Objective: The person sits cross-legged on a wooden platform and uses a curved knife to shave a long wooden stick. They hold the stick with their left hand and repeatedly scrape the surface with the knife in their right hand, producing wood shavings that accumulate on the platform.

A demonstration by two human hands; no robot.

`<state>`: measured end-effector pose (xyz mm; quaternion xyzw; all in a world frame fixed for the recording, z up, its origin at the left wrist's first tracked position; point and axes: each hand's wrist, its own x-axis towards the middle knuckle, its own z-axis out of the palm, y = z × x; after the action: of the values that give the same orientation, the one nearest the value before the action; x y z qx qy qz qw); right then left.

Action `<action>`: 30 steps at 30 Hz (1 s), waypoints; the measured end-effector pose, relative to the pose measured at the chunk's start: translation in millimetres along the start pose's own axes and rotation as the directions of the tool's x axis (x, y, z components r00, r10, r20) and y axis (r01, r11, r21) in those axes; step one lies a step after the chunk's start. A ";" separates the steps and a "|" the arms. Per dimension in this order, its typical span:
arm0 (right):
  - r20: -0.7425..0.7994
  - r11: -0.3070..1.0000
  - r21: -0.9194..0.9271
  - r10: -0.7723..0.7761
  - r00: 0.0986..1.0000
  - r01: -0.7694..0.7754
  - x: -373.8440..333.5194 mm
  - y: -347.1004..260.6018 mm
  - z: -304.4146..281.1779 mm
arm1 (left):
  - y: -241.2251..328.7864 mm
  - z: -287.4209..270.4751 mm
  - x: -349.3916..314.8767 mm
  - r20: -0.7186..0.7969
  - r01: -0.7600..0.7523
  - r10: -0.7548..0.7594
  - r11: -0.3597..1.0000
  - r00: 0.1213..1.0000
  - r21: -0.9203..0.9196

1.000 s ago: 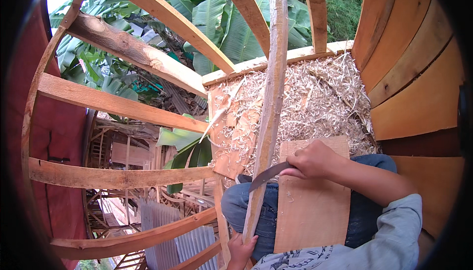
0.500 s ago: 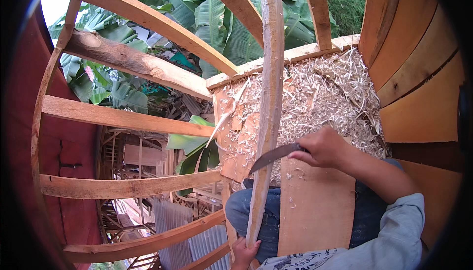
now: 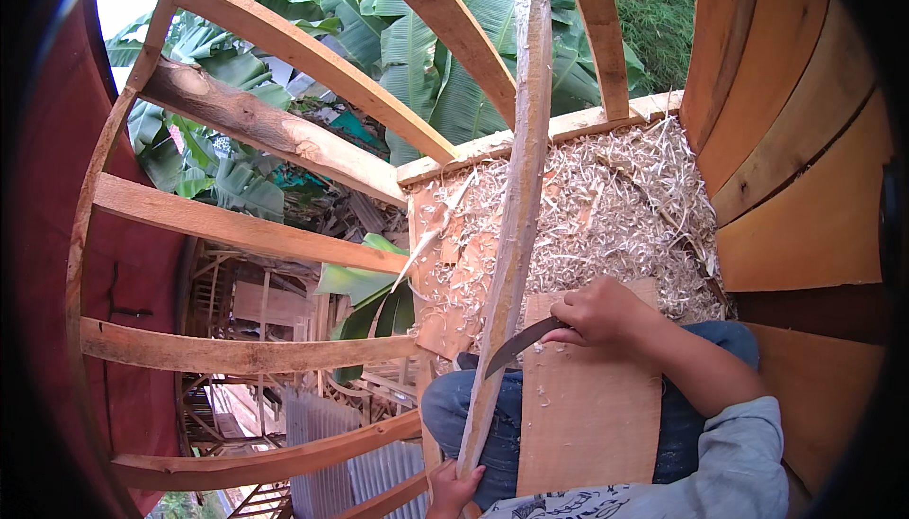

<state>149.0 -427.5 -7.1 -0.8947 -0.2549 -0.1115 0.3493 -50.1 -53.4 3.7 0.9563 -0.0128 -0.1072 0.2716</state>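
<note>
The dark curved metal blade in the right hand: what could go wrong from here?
The dark curved metal blade sits at the long pale wooden pole, near the blue-jeaned left leg; a slip might cut that leg. The bare left hand grips the pole's near end; a stroke running too far could reach it.

Pole: rough wd, matt surf. — knife blade: metal — board: smooth-ish wd, matt; trousers: cloth.

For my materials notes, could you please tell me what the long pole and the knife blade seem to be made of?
Long pole: wood, bare and rough-looking, by its pale, streaked surface. Knife blade: probably steel, dull, by its thin, dark grey shape.
</note>
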 end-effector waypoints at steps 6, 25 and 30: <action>-0.295 0.834 0.216 0.552 0.780 -0.508 6.0 43.7 -27.6 | 5.2 2.5 -2.1 -0.064 0.014 -0.010 0.998 0.998 0.059; 0.187 0.668 0.049 0.724 0.664 -0.742 -46.3 81.3 -7.2 | 5.2 -9.4 -18.2 -0.178 -0.081 0.091 0.995 0.980 0.058; 0.140 0.746 0.051 0.652 0.745 -0.664 -49.8 57.6 -22.0 | 9.4 -7.2 -20.7 -0.295 -0.164 0.166 0.986 0.941 0.032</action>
<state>137.2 -497.4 -42.6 -0.9137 0.0525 0.0824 0.3945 -68.4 -56.0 18.7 0.9581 -0.0522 0.0606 0.2749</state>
